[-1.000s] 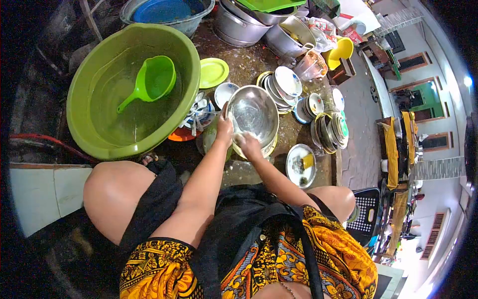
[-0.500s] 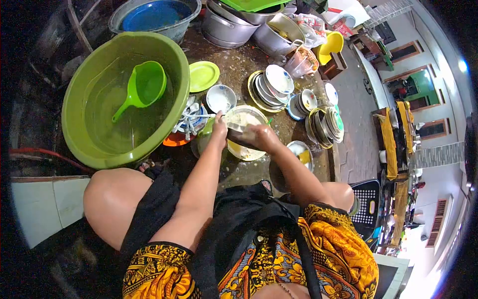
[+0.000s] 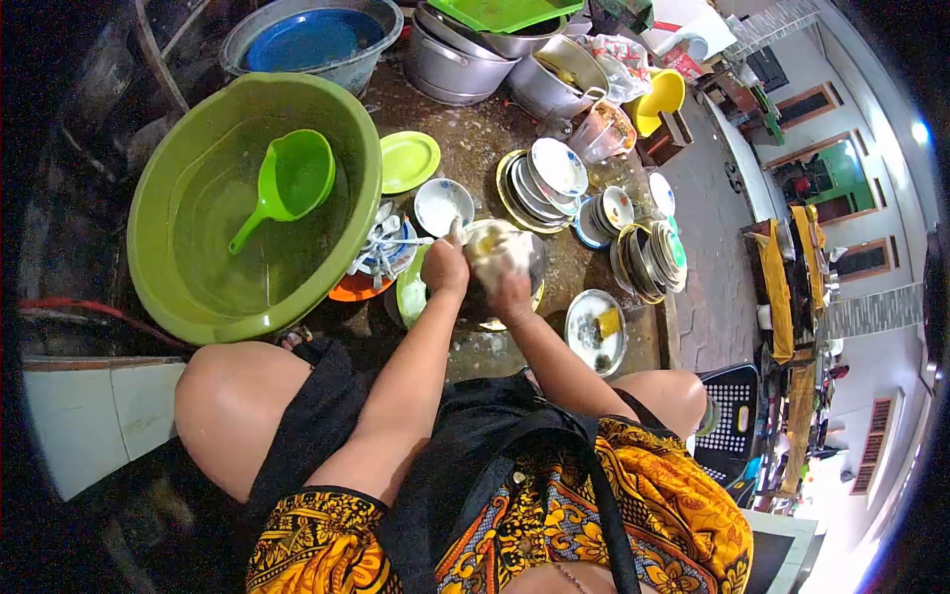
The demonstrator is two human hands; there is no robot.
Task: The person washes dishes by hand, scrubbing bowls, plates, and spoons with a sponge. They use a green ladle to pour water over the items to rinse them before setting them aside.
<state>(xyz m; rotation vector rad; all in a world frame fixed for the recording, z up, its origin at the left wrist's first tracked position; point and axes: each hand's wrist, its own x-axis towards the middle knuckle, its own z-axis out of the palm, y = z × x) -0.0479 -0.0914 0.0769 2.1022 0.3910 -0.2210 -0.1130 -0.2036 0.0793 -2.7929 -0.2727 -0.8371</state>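
Observation:
My left hand (image 3: 445, 265) is closed on the rim of a round metal plate (image 3: 534, 259), its thumb up over the near edge. Whitish foam and a yellowish smear lie across the plate's face. My right hand (image 3: 512, 295) is against that face, its fingers blurred by motion, so anything in them is hidden. Beneath the plate, a pale-rimmed basin (image 3: 497, 325) is mostly covered. To the right, a soapy metal dish (image 3: 586, 348) holds a yellow sponge (image 3: 609, 322). A white bowl (image 3: 442, 207) and a heap of spoons (image 3: 380, 247) are just beyond my left hand.
On the left stands a large green tub (image 3: 158, 287) of water with a green dipper (image 3: 297, 176) inside. Stacked plates (image 3: 529, 193) and bowls (image 3: 648, 259) sit to the right. Metal pots (image 3: 450, 71) and a lime plate (image 3: 409, 161) lie farther back.
The plate, seen dark and edge-on over the basin before, is now turned so its foamy face shows. My right hand has moved left and nearer to me, onto that face.

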